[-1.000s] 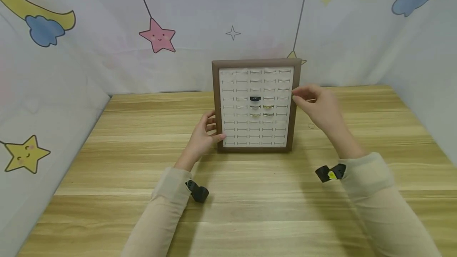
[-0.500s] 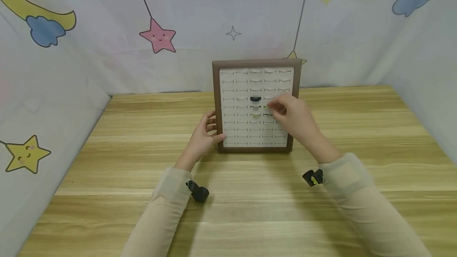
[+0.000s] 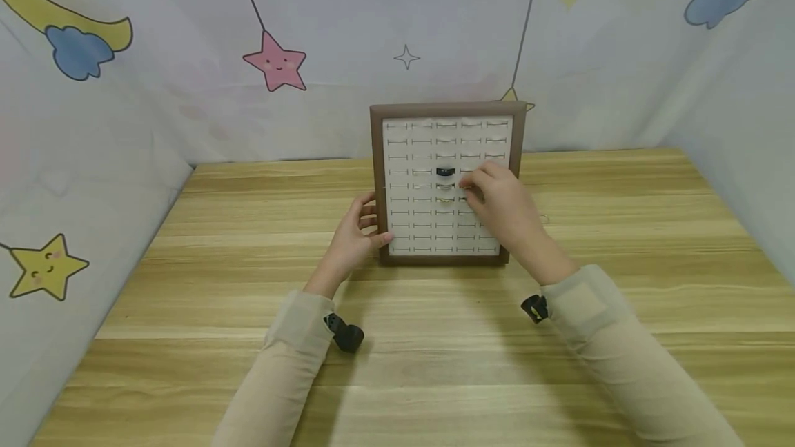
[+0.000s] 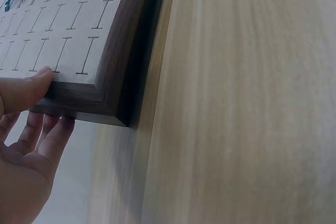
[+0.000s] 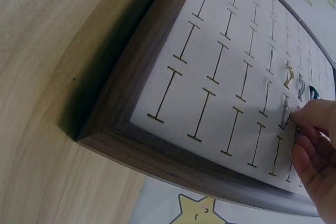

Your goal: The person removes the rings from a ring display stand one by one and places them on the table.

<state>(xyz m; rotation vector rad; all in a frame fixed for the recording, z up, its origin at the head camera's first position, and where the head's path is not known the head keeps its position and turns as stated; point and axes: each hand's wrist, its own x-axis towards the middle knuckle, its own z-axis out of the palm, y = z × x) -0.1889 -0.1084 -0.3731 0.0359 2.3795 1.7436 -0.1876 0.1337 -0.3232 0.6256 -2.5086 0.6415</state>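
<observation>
A wood-framed ring display board (image 3: 413, 233) with a white slotted face stands tilted back on the table. My left hand (image 3: 350, 243) grips its left edge, thumb on the front and fingers behind; the left wrist view shows the same hold. My right hand (image 3: 499, 202) pinches a ring at a slot right of the middle column; the fingertips hide most of it. Near them sit a wide black ring (image 3: 445, 172), a silver ring (image 5: 301, 87) and a gold ring (image 5: 289, 76) in their slots. Another silver ring (image 5: 285, 117) lies beside the right thumb.
A wood-grain table (image 3: 428, 364) spreads under the board. On it, right of the board, lies a thin ring-shaped outline (image 3: 544, 219). White cloth (image 3: 335, 123) printed with stars and clouds hangs close behind and at both sides.
My right hand has moved left from the board's right edge to the slotted face, its fingertips now at the gold ring right of the middle column. My left hand and the board have stayed put.
</observation>
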